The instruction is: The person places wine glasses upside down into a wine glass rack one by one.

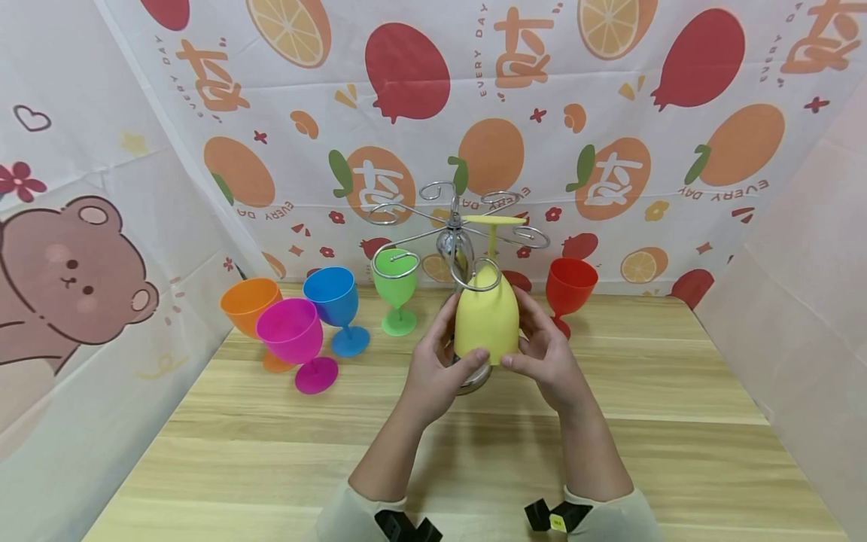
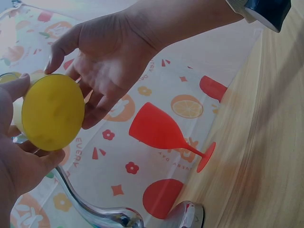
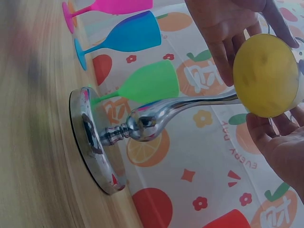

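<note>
A yellow plastic goblet hangs upside down between my two hands, its foot above and its mouth facing down. My left hand grips its left side, thumb at the rim. From the right, my right hand holds it the same way, fingertips along the bowl. Behind it stands a chrome goblet rack with curled wire arms. The front wire loop overlaps the top of the upturned bowl in the head view, close by the stem. In the right wrist view the rack's round base rests on the table.
Orange, magenta, blue and green goblets stand upright on the left of the wooden table. A red goblet stands behind my right hand. Printed cloth hangs behind.
</note>
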### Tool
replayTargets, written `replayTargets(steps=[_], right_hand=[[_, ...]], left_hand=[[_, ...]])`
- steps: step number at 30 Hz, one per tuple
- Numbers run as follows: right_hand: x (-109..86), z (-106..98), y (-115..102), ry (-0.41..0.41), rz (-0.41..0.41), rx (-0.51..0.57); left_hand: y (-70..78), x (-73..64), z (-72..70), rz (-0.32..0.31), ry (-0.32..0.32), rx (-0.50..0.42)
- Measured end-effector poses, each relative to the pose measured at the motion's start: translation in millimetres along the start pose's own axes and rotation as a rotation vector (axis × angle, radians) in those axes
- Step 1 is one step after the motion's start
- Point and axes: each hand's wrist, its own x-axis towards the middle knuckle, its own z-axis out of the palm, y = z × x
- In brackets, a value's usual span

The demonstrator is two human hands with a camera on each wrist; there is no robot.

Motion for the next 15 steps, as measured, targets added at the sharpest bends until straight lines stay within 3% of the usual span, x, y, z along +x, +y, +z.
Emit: replayTargets(steps=[15], right_hand=[[0.1,1.4,3.9,0.055,-0.003,0.003]], left_hand=[[0.8,1.7,-0.2,-0.001,0.017,-0.039]])
